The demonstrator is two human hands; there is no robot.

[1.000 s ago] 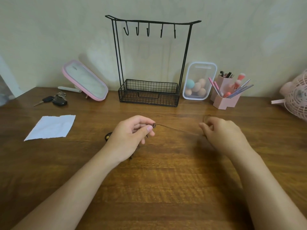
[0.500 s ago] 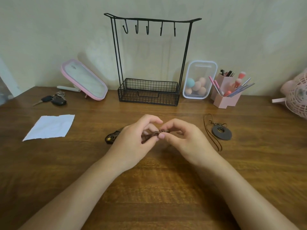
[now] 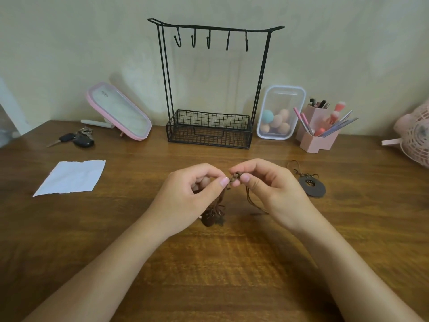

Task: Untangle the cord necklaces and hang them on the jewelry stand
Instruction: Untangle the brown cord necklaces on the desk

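Observation:
My left hand (image 3: pixel 193 196) and my right hand (image 3: pixel 272 191) meet over the middle of the table and pinch the two ends of a brown cord necklace (image 3: pixel 235 177) between thumbs and forefingers. Its cord hangs down from both hands, and a brown leather pendant (image 3: pixel 211 217) dangles under my left hand, just above the wood. A second necklace with a dark round pendant (image 3: pixel 311 186) lies on the table to the right of my right hand. The black wire jewelry stand (image 3: pixel 210 129) stands at the back centre, its several hooks (image 3: pixel 209 40) bare.
A pink-framed mirror (image 3: pixel 119 112) leans at the back left, with keys (image 3: pixel 76 138) and a white paper (image 3: pixel 70 177) nearer the left edge. A clear box of sponges (image 3: pixel 279 112), a pink brush holder (image 3: pixel 319 132) and a pink fan (image 3: pixel 415 135) stand at the back right.
My hands came together from holding the cord stretched apart. The brown pendant has lifted from the table at the left and now hangs under my left hand. The round-pendant necklace lies released.

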